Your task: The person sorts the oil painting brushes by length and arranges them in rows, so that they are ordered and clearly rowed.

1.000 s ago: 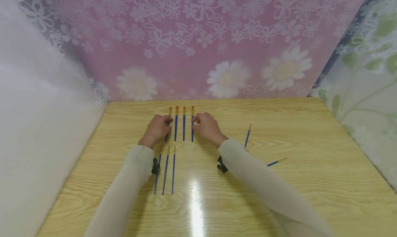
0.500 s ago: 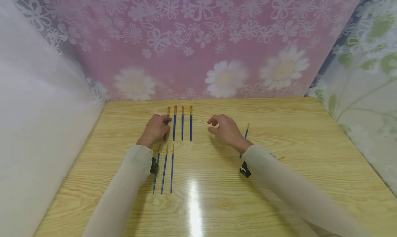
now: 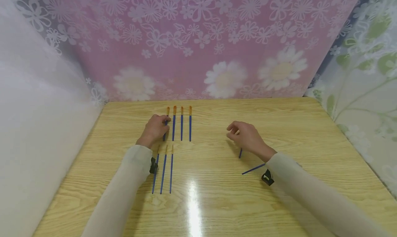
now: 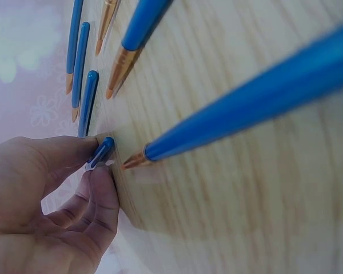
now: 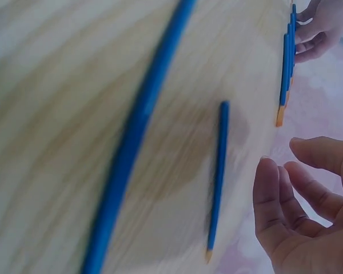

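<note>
My left hand (image 3: pixel 153 129) pinches the leftmost paintbrush (image 3: pixel 168 111) of the back row between thumb and fingers; in the left wrist view its blue handle (image 4: pixel 105 149) shows between the fingertips. To its right, more flat-tipped paintbrushes (image 3: pixel 181 126) lie side by side, orange bristles toward the wall. My right hand (image 3: pixel 246 137) hovers over the right side with loosely bent fingers and holds nothing. Beneath it lies a thin paintbrush (image 3: pixel 240 153), partly hidden in the head view but whole in the right wrist view (image 5: pixel 219 177). Another thin paintbrush (image 3: pixel 253 168) lies slanted, partly under the right forearm.
Three fine-tipped paintbrushes (image 3: pixel 164 168) form a front row near the left wrist, one partly covered by the wrist strap. The wooden table (image 3: pixel 217 202) meets a pink floral cloth (image 3: pixel 173 64) at the back, with pale walls on both sides.
My right hand has left the rightmost brush of the back row and moved right, over the loose brushes. The left hand stays on its brush.
</note>
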Available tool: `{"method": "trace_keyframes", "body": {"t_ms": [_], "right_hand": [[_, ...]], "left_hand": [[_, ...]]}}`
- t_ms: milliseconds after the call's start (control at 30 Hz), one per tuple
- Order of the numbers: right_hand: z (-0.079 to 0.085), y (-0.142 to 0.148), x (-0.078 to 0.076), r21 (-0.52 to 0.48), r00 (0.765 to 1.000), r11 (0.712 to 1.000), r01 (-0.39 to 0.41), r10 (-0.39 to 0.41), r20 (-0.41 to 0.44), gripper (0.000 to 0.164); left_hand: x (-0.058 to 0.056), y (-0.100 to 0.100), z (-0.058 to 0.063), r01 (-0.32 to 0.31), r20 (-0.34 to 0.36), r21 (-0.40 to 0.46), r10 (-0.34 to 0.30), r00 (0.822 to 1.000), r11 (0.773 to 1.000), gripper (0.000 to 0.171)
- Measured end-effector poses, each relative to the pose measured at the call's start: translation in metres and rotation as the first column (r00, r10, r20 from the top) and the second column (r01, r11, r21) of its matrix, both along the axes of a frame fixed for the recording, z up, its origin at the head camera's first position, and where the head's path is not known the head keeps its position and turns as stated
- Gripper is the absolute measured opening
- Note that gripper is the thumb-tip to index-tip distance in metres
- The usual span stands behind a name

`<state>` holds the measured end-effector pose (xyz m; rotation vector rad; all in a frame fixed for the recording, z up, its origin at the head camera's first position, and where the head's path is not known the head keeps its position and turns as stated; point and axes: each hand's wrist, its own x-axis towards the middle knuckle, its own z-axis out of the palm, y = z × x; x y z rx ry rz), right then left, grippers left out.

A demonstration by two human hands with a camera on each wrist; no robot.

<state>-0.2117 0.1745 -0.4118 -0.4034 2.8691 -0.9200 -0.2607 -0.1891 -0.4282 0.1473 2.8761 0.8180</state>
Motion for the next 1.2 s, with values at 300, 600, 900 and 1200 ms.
{"method": "trace_keyframes", "body": {"t_ms": [300, 600, 900, 1200], "right_hand": [[-0.003, 0.030, 0.007, 0.029, 1.000, 0.999, 0.025, -0.025, 0.004, 0.024], [-0.011, 0.050, 0.009, 0.052, 1.000, 0.998, 0.026, -0.026, 0.004, 0.023], [-0.018, 0.048, 0.004, 0.079, 1.000, 0.997, 0.004, -0.002, -0.029, 0.021], [-0.017, 0.038, 0.001, 0.078, 1.000, 0.997, -0.019, 0.020, -0.019, 0.027]], "left_hand": [[0.002, 0.000, 0.002, 0.000, 0.000, 0.013, 0.000, 1.000, 1.000, 0.044], [0.001, -0.001, 0.001, 0.017, -0.015, 0.010, -0.017, 1.000, 1.000, 0.044], [0.002, -0.002, 0.002, 0.010, 0.007, 0.027, -0.010, 1.000, 1.000, 0.044], [0.001, -0.002, 0.001, 0.011, 0.006, 0.044, -0.011, 1.000, 0.999, 0.044]]}}
